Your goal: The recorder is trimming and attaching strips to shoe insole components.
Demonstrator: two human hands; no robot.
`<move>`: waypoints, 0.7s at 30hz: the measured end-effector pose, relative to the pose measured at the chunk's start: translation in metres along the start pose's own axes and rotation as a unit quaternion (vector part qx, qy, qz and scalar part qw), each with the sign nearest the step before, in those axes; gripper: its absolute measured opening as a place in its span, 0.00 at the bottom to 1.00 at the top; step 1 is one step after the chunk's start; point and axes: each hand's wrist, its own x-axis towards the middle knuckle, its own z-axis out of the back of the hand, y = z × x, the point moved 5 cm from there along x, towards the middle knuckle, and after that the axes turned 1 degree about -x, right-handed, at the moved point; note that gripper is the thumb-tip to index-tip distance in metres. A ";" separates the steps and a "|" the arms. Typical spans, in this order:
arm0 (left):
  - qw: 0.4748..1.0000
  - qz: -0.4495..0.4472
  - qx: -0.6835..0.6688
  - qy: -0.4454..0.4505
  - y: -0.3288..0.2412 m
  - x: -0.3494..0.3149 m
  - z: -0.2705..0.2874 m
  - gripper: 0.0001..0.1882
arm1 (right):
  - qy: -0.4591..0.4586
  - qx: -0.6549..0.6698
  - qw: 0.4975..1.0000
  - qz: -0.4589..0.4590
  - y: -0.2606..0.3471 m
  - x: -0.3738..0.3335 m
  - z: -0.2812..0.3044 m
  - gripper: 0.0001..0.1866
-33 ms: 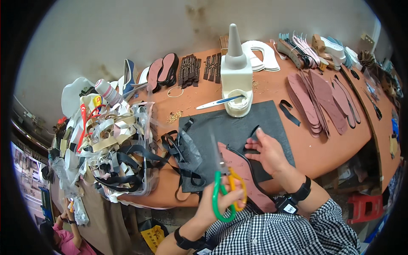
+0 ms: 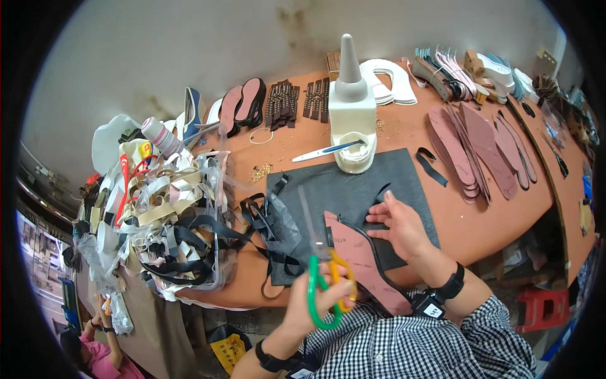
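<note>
My left hand [image 2: 309, 300] is closed round the green and yellow handles of a pair of scissors [image 2: 328, 252]. Their blades point up and away, blurred, left of a pink insole [image 2: 360, 259]. Black strip edging [image 2: 372, 252] runs along the insole's right side; its near end rests by my checked shirt. Right of the insole, my right hand [image 2: 404, 227] has its thumb apart from loosely bent fingers. A loose black strip [image 2: 382, 191] stands by these fingertips, its lower part hidden behind them. Under all this lies a dark grey mat [image 2: 404, 170].
A white glue pot [image 2: 353, 158] with a brush [image 2: 325, 151] across it stands beyond the mat. Strip scraps heap in a clear bin [image 2: 221, 252] at left. Stacked pink insoles [image 2: 451, 148] lie at right. Another person [image 2: 104, 354] is at the lower left.
The scissors and my left hand have shifted a little to the left, away from the insole. My right hand stays nearly where it was, beside the black strip.
</note>
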 end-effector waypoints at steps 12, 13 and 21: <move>0.862 -0.059 0.436 -0.251 -0.032 0.021 0.092 0.16 | 0.086 -0.731 0.633 0.238 0.001 -0.070 -0.031 0.26; 0.825 -0.087 0.490 -0.267 -0.039 0.023 0.093 0.17 | 0.081 -0.730 0.631 0.248 0.001 -0.070 -0.032 0.25; 0.665 -0.077 0.662 -0.337 -0.047 0.038 0.114 0.18 | 0.062 -0.610 0.768 0.188 -0.004 -0.060 -0.014 0.22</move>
